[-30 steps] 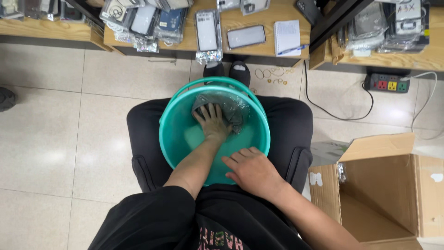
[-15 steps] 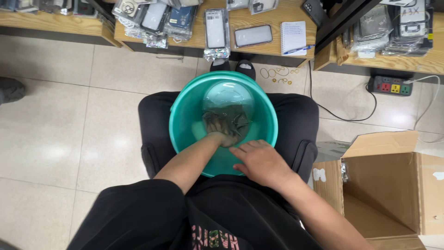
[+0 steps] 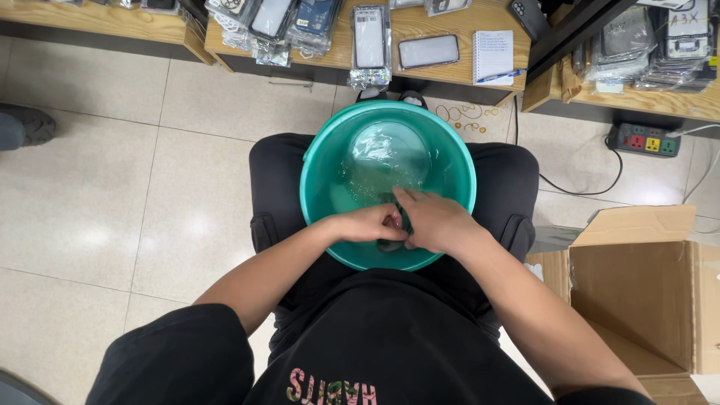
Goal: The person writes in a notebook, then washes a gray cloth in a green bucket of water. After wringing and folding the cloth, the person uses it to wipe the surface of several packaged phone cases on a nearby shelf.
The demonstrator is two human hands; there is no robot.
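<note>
A teal plastic basin [image 3: 319, 161] rests on my lap, with crumpled clear plastic wrapping [image 3: 386, 154] lying in its middle. Both hands meet inside the basin at its near side. My left hand [image 3: 366, 223] is curled into a fist, and my right hand [image 3: 436, 222] presses against it from the right, index finger stretched over the top. Between them they pinch a small dark item [image 3: 395, 241], mostly hidden by the fingers, so I cannot tell what it is.
A low wooden shelf [image 3: 450, 75] ahead carries phone cases in clear packets [image 3: 370, 37] and a notepad with a pen [image 3: 493, 58]. An open cardboard box [image 3: 645, 292] stands at my right, a power strip [image 3: 645, 140] beyond it. Another person's shoe [image 3: 26, 126] is at the far left.
My left hand drew back from the basin's middle to its near side. My right hand left the rim and moved in to meet it over the small dark item.
</note>
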